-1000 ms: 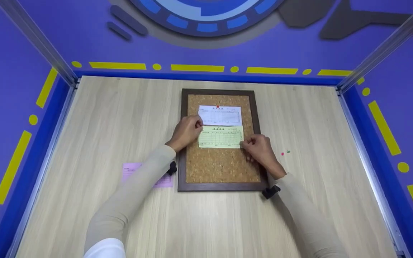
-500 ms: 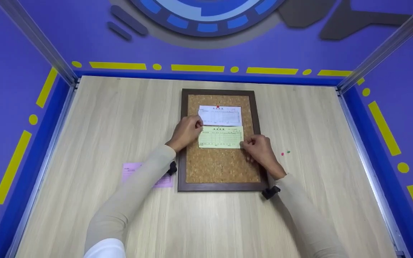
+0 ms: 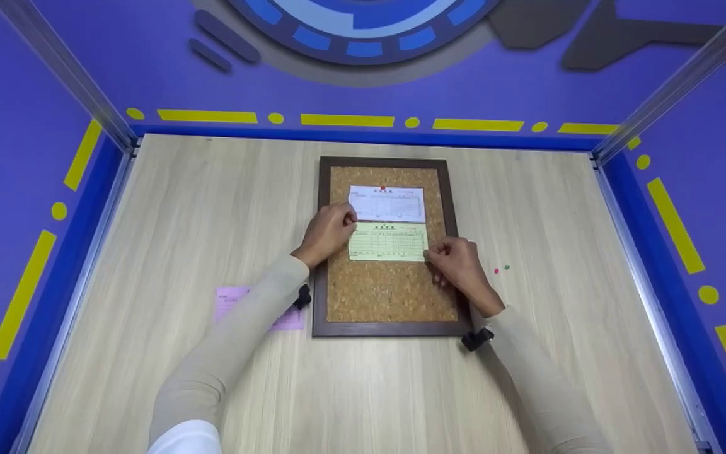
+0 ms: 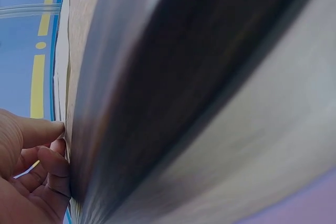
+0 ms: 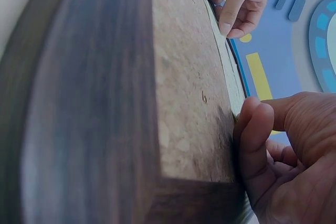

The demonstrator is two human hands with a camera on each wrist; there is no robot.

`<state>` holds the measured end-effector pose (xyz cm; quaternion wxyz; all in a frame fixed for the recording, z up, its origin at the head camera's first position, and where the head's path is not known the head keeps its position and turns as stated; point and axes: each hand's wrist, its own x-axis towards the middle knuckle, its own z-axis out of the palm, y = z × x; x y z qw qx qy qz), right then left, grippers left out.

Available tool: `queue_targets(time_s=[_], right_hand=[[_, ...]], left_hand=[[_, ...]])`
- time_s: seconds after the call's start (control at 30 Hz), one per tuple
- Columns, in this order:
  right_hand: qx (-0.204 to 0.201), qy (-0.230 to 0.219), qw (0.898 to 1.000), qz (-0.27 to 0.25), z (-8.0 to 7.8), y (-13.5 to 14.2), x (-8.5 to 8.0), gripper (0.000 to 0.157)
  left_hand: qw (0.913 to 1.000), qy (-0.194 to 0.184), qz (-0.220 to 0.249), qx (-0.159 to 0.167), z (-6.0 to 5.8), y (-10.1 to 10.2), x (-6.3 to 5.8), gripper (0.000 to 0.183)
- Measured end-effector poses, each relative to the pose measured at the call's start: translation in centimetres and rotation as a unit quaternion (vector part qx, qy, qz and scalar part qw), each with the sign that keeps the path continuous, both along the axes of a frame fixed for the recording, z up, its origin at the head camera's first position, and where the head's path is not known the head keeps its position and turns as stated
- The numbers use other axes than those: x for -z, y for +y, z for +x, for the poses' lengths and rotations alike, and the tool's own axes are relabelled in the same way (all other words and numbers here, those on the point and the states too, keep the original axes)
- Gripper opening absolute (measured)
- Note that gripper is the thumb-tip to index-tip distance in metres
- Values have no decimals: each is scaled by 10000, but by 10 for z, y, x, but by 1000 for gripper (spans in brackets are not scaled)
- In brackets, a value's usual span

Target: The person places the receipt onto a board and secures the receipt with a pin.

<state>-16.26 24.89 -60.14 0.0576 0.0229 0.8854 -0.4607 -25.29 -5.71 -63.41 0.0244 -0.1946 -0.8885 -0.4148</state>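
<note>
A green printed form slip [image 3: 388, 243] lies on the cork board [image 3: 391, 293], just below a white form slip [image 3: 388, 205] with a red pushpin [image 3: 382, 188] at its top edge. My left hand [image 3: 327, 231] pinches the green slip at its upper left corner. At the lower right corner my right hand [image 3: 460, 261] holds the same slip between thumb and forefinger. The left wrist view has the left hand [image 4: 37, 166] low at the board's side. In the right wrist view, the right hand [image 5: 289, 150] is near, its fingertips at the slip's edge.
A dark brown frame [image 3: 394, 328] surrounds the cork. Partly under the left forearm, a pink-purple slip [image 3: 287, 320] lies on the wooden table [image 3: 363, 391]. To the right are a small pink pin [image 3: 496, 271] and a green pin [image 3: 507, 267]. Blue-purple walls enclose the table.
The right fingertips have shifted very slightly rightward at the green slip's corner. A thin dark line now shows between the two slips. The left hand stays in place.
</note>
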Motion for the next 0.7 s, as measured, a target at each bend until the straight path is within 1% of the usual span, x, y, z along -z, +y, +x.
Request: queue_targets(time_s=[0.03,0.17,0.3,0.37,0.5,0.6,0.7], right_hand=[[-23,4,10000,-12,0,1,0,15],[-90,66,9999,-103,2,3,0,17],[-129,242,9995,-184,4,5,1,15],[-141,335,9991,-199,5,7,1,14],[-126,493,9985,-196,6,11,0,13],[-109,603,9979,-207,7,16,-1,16],[-80,680,9973,-272,9,21,-2,19]], left_hand=[[10000,30,8,8,0,0,0,10],[10000,15,-48,40,11,1,-20,10],[9996,-35,-263,51,15,3,-28,11],[9993,-59,-357,39,17,3,-30,11],[9993,-74,-357,93,18,3,-32,11],[9993,-109,-335,150,18,3,-32,12],[9988,-147,-437,142,18,3,-33,13]])
